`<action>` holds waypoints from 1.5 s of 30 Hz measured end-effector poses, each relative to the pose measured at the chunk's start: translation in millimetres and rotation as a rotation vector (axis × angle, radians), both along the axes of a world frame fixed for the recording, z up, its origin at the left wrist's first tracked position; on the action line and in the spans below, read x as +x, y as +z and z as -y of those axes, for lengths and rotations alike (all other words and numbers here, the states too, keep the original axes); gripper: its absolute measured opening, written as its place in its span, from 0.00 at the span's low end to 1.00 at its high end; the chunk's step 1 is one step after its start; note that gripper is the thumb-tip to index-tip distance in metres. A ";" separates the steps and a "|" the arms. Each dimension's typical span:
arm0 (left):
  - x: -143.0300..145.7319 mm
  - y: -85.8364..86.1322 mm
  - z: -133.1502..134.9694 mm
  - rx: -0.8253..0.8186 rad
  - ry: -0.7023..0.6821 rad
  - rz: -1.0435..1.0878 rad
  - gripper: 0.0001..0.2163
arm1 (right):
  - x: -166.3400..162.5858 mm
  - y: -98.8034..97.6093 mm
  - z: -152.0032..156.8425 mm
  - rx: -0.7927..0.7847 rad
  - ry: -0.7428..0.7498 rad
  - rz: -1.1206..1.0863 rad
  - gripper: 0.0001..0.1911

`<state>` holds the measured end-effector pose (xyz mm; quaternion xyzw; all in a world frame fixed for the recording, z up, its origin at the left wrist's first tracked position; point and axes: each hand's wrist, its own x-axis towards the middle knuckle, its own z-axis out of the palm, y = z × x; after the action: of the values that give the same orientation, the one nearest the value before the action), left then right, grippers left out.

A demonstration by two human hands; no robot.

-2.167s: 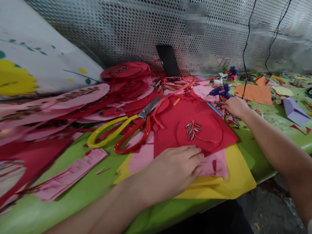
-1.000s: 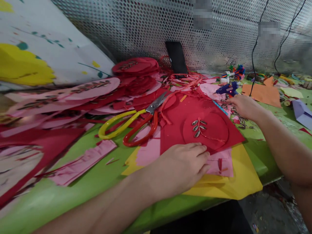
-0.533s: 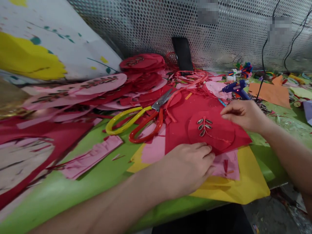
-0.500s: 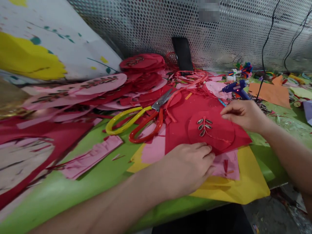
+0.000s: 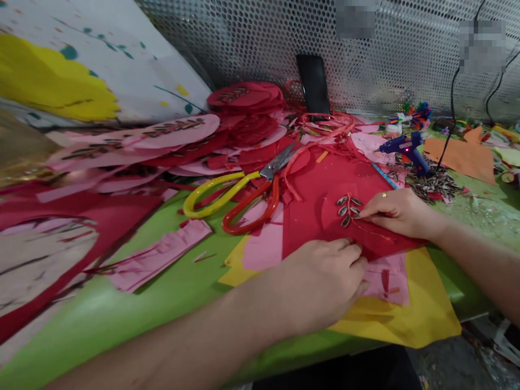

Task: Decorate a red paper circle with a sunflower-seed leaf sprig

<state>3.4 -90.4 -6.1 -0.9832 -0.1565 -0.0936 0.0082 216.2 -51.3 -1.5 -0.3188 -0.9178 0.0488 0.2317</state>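
My left hand [image 5: 329, 281] lies palm down across the lower left edge of a red paper circle [image 5: 376, 225], its fingers resting on the paper. My right hand [image 5: 400, 214] is closed in a pinch at the right of the seed pattern. A dark sunflower seed [image 5: 357, 216] shows at its fingertips, touching the circle. Striped sunflower seeds [image 5: 345, 220] sit in leaf-like pairs along a thin red stem [image 5: 377, 234] on the circle. Under it lies a larger red sheet [image 5: 309, 222], over pink paper and yellow paper [image 5: 426, 303].
Open-bladed scissors [image 5: 268, 176] with yellow and orange handles lie left of the red sheet. Behind are a blue glue gun [image 5: 406, 149], a seed pile [image 5: 436, 184] and a leaning phone [image 5: 313, 84]. Pink and red cutouts [image 5: 170, 130] are stacked at left.
My right hand has come down and left from above the circle's right edge to the seed pattern. My left hand stays on the paper. The view has shifted slightly.
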 end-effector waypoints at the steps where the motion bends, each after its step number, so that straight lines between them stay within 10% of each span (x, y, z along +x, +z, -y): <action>1: -0.4 -0.5 0.3 0.004 0.000 0.002 0.09 | 0.0 -0.8 -0.2 0.015 0.011 0.005 0.08; 45: -1.0 0.6 0.7 0.036 -0.016 -0.010 0.07 | -6.5 8.4 8.3 0.018 -0.081 0.419 0.14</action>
<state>2.4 -91.1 -5.6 -0.9845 -0.1470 -0.0915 0.0261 209.7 -59.6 6.9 -0.3565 -0.9327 -0.0364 0.0403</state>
